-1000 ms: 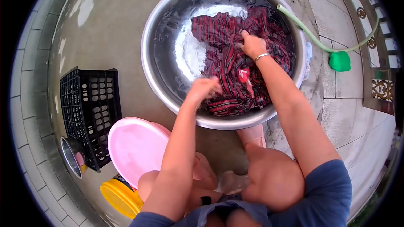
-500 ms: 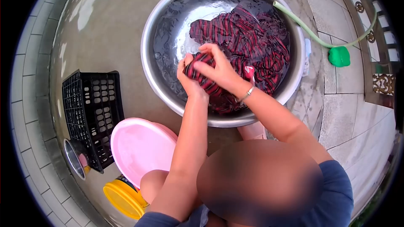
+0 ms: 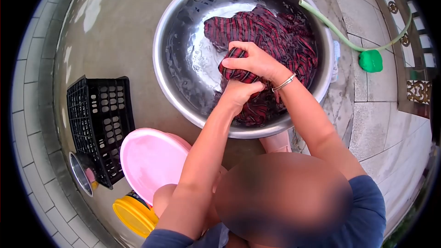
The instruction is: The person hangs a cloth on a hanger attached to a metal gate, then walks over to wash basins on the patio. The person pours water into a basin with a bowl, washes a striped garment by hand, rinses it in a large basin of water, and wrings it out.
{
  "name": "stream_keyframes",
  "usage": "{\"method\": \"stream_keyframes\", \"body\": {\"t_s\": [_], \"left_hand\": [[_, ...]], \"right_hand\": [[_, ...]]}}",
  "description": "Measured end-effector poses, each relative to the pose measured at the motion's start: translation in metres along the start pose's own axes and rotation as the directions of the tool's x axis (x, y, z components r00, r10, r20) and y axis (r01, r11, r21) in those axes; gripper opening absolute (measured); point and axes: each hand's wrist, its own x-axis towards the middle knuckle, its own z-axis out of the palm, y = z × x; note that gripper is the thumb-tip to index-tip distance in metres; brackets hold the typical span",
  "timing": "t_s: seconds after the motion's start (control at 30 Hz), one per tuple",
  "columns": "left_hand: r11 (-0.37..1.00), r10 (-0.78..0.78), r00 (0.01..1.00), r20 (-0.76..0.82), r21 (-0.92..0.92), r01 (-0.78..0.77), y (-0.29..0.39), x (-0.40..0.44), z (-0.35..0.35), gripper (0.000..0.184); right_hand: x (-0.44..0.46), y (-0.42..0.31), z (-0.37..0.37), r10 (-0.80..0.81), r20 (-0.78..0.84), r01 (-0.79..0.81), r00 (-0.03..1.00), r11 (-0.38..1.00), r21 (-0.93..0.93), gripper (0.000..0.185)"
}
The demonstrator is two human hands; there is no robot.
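Red and black striped cloth lies wet in a large metal basin with dark water. A bunched part of it is raised above the rest, between my hands. My right hand, with a bracelet at the wrist, is closed round the top of this bunch. Just below and to the left, my left hand grips the same bunch from underneath, its thumb pointing right. The palms and some fingertips are hidden by the cloth.
A pale green hose hangs over the basin's right rim, near a green object. On the left are a black crate, a small metal bowl, a pink basin and a yellow-rimmed bucket.
My hands were apart a second ago, then came together on a bunch of cloth. Since then both have shifted right with it, and the left hand has moved lower. The pink and white patch is now hidden.
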Motion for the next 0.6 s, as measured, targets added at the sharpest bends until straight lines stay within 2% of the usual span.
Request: {"method": "stream_keyframes", "body": {"t_s": [0.07, 0.1, 0.13, 0.17, 0.2, 0.23, 0.27, 0.3, 0.33, 0.37, 0.4, 0.43, 0.47, 0.53, 0.57, 0.6], "left_hand": [[0.987, 0.083, 0.986, -0.143, 0.15, -0.061, -0.008, 0.003, 0.005, 0.048], [0.946, 0.164, 0.97, -0.179, 0.308, -0.103, -0.01, 0.005, 0.006, 0.045], [0.946, 0.165, 0.969, -0.182, 0.307, -0.104, -0.021, 0.011, -0.004, 0.045], [0.862, 0.234, 0.958, -0.167, 0.491, -0.126, -0.038, 0.017, -0.021, 0.049], [0.742, 0.301, 0.944, -0.136, 0.655, -0.143, -0.044, 0.019, -0.034, 0.055], [0.429, 0.224, 0.964, -0.146, 0.903, 0.037, -0.009, 0.008, -0.027, 0.054], [0.247, 0.167, 0.97, -0.178, 0.96, 0.134, 0.004, 0.01, -0.034, 0.047], [0.097, 0.203, 0.968, -0.15, 0.986, 0.132, 0.019, 0.012, -0.036, 0.037], [0.077, 0.407, 0.906, -0.116, 0.993, 0.092, 0.017, 0.021, -0.056, 0.028], [-0.103, 0.502, 0.864, -0.051, 0.988, 0.118, 0.024, 0.032, -0.074, 0.025], [-0.056, 0.597, 0.791, -0.137, 0.976, 0.212, 0.026, 0.042, -0.096, 0.034], [0.042, 0.594, 0.771, -0.227, 0.967, 0.252, 0.036, 0.042, -0.106, 0.053], [-0.001, 0.529, 0.774, -0.348, 0.912, 0.411, 0.041, 0.042, -0.113, 0.074], [-0.048, 0.533, 0.809, -0.247, 0.946, 0.321, 0.044, 0.034, -0.108, 0.086], [-0.002, 0.565, 0.789, -0.241, 0.956, 0.293, 0.03, 0.034, -0.111, 0.086], [0.042, 0.596, 0.768, -0.235, 0.964, 0.262, 0.011, 0.036, -0.114, 0.087]], "right_hand": [[-0.003, -0.002, 0.005, 0.041, -0.049, -0.04, 0.998, 0.999, 0.026, 0.018], [-0.004, -0.001, 0.01, -0.044, -0.074, 0.037, 0.996, 0.996, -0.085, 0.017], [0.001, 0.011, 0.014, -0.109, -0.121, 0.079, 0.987, 0.971, -0.225, 0.019], [0.004, 0.021, 0.016, -0.118, -0.154, 0.065, 0.981, 0.948, -0.31, 0.019], [0.005, 0.025, 0.018, -0.132, -0.185, 0.049, 0.974, 0.917, -0.395, 0.02], [0.006, 0.029, 0.02, -0.179, -0.191, 0.064, 0.965, 0.869, -0.49, 0.024], [0.005, 0.031, 0.017, -0.179, -0.191, 0.064, 0.965, 0.869, -0.491, 0.024], [0.004, 0.028, 0.014, -0.271, -0.217, 0.119, 0.938, 0.838, -0.532, 0.023], [0.002, 0.024, 0.01, -0.36, -0.236, 0.169, 0.902, 0.801, -0.574, 0.023], [-0.009, 0.013, 0.0, -0.41, -0.192, 0.099, 0.892, 0.59, -0.801, 0.031], [-0.02, 0.017, -0.007, -0.366, -0.291, -0.028, 0.884, 0.581, -0.814, 0.028], [-0.033, 0.018, -0.011, -0.169, -0.248, -0.11, 0.954, 0.571, -0.814, 0.032], [-0.046, 0.022, -0.009, 0.041, -0.195, -0.186, 0.98, 0.546, -0.817, 0.036], [-0.063, 0.053, 0.0, 0.113, -0.131, -0.164, 0.985, 0.365, -0.916, 0.048], [-0.063, 0.073, -0.001, 0.091, -0.109, -0.129, 0.99, 0.266, -0.955, 0.059], [-0.059, 0.076, -0.001, 0.182, -0.165, -0.203, 0.969, 0.212, -0.956, 0.061]]}}
